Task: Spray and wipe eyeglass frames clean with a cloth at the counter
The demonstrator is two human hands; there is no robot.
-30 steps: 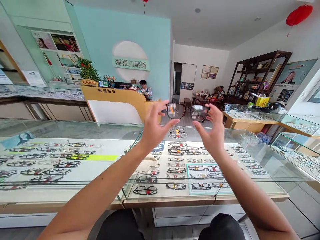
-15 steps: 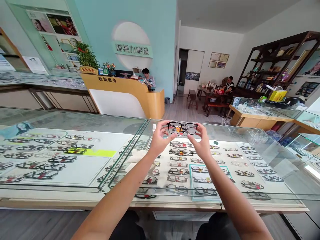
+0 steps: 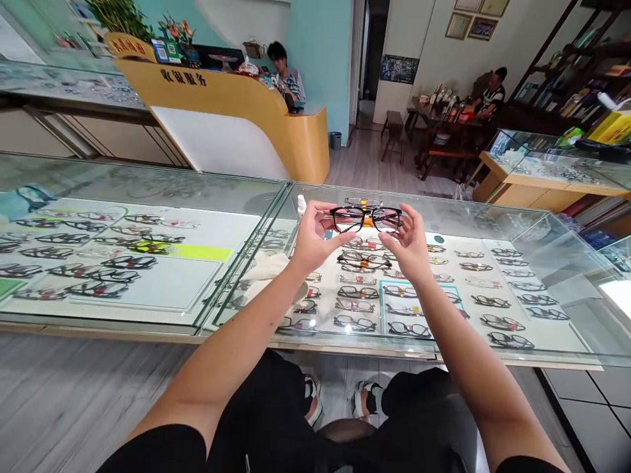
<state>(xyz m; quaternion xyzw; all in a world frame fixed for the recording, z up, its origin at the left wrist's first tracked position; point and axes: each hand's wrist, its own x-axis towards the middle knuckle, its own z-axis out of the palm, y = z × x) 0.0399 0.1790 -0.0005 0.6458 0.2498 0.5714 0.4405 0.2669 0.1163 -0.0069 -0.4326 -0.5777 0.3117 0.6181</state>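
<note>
A pair of black-framed eyeglasses (image 3: 365, 219) is held up level above the glass display case (image 3: 246, 187). My left hand (image 3: 315, 238) pinches its left side between thumb and fingers. On the opposite side my right hand (image 3: 408, 243) grips the frame the same way, thumb below the lens. Under the glass, beneath my hands, rows of eyeglasses (image 3: 359, 293) lie on a white base. A small white bottle (image 3: 302, 205) stands just behind my left hand, and a whitish cloth (image 3: 266, 266) lies to the left of my left forearm.
Another case section with several glasses (image 3: 103, 274) adjoins on the left. Beyond stands a wooden cashier counter (image 3: 300, 141) with a person (image 3: 288, 79) behind it. Another person (image 3: 490, 95) sits at a dark table far right. A bin (image 3: 335, 140) stands on the floor.
The view has tilted downward, bringing my legs and feet into sight. Both hands still hold the eyeglasses, which now appear slightly higher in the picture.
</note>
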